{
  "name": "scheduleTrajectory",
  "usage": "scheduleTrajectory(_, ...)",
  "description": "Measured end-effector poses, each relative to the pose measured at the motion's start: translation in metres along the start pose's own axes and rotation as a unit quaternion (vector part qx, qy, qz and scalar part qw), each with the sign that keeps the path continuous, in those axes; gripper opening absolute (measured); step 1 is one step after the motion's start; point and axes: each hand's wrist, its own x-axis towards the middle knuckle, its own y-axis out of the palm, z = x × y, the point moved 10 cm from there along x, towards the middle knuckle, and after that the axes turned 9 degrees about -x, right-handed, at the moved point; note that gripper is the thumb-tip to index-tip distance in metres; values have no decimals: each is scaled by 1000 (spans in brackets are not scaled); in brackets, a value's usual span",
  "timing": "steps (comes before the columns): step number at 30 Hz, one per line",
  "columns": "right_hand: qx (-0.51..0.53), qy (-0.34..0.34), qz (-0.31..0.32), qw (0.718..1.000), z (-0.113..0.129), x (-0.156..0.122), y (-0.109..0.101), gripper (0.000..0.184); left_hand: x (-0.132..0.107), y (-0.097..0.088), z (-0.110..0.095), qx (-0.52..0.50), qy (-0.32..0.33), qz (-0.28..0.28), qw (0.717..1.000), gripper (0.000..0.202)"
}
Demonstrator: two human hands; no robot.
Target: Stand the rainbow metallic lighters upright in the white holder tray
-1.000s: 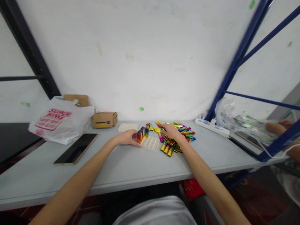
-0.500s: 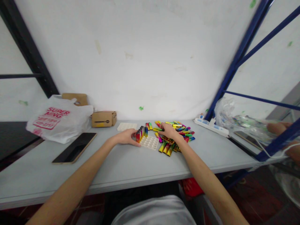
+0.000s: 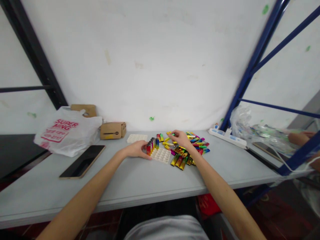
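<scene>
A white tray (image 3: pixel 162 155) with round holes lies on the grey table (image 3: pixel 140 180). Several coloured lighters (image 3: pixel 152 145) stand upright in its far left rows. My left hand (image 3: pixel 136 149) rests against the tray's left edge, fingers curled on it. To the right lies a loose pile of shiny coloured lighters (image 3: pixel 190 148). My right hand (image 3: pixel 180 137) hovers over the pile's left part, fingers pinched on a lighter with a green end.
A second white tray (image 3: pixel 137 137) lies by the wall. At the left are a small cardboard box (image 3: pixel 113 130), a white plastic bag (image 3: pixel 65 130) and a dark phone (image 3: pixel 83 161). A power strip (image 3: pixel 227 137) and blue rack posts (image 3: pixel 246 78) stand right. Another person's hands (image 3: pixel 300 137) show far right.
My right hand has lifted from the pile and drawn slightly left with a lighter pinched in its fingers. My left hand has stayed at the tray. The view has shifted a little.
</scene>
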Motion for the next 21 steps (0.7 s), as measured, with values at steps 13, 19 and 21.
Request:
scheduleTrajectory(13, 365, 56, 83, 925, 36, -18, 37, 45, -3, -2, -6, -21, 7, 4, 1000, 74)
scheduleTrajectory(19, 339, 15, 115, 934, 54, -24, 49, 45, -3, -1, -7, -9, 8, 5, 1000, 73)
scheduleTrajectory(21, 292, 26, 92, 952, 48, -21, 50, 47, -3, -1, -6, -7, 6, 5, 1000, 73)
